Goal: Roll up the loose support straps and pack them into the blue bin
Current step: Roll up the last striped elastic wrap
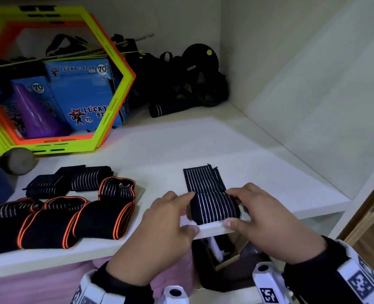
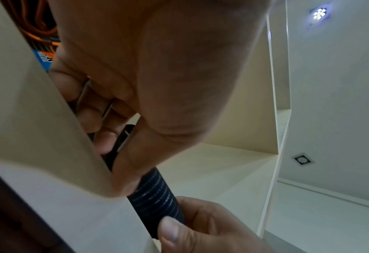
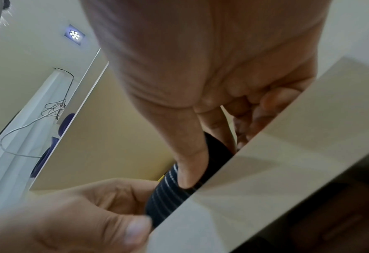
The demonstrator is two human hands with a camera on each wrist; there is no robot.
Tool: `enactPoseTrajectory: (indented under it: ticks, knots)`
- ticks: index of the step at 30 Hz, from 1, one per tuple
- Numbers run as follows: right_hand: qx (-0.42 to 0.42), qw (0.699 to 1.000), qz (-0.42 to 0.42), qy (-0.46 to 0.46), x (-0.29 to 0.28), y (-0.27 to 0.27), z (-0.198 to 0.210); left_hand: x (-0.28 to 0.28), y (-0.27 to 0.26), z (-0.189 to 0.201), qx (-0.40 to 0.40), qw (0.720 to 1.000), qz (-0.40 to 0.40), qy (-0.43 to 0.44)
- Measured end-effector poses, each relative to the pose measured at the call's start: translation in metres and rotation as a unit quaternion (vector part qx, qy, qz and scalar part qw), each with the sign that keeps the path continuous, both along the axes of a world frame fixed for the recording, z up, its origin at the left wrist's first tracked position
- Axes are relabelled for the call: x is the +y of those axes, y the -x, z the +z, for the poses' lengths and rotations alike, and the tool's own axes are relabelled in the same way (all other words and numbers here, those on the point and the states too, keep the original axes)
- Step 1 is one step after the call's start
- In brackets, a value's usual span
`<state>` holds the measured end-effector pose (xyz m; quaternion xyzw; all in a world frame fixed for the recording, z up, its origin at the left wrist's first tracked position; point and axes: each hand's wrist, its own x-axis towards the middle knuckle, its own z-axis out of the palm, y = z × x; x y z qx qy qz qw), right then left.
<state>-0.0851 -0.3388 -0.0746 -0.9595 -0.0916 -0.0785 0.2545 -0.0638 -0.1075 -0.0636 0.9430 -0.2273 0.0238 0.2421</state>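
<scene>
Grip: my left hand (image 1: 170, 218) and right hand (image 1: 254, 207) pinch the roll's two ends
Strap (image 1: 205, 183): black, pale-striped, at the shelf (image 1: 258, 172) front edge
Lie: roll axis left-right; flat tail runs straight away from me
Nearer: both alike
Bin: unseen

On the shelf (image 1: 170, 150), the half-rolled strap (image 1: 212, 200) lies at the near edge, right of centre, its flat end pointing far. The left hand (image 1: 159, 229) and right hand (image 1: 267, 218) flank its roll. Other straps (image 1: 76, 207) lie near left; hexagon frames (image 1: 107, 88) stand far left, boxes (image 1: 80, 91) behind them.
</scene>
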Motion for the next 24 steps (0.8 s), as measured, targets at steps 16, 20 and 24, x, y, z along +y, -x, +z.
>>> enactPoseTrajectory:
  ticks: [16, 20, 24]
  knots:
    - [-0.060, 0.993, -0.094, -0.030, 0.018, -0.006, 0.000, -0.021, -0.002, -0.002, -0.035, 0.989, 0.110, 0.097]
    - [-0.070, 0.985, -0.114, -0.109, 0.018, -0.002, 0.005, -0.016, -0.004, -0.002, -0.045, 0.974, 0.137, 0.173]
    - [-0.051, 0.961, -0.104, -0.252, 0.010, 0.001, 0.008, -0.012, 0.001, -0.002, -0.012, 0.964, 0.127, 0.235]
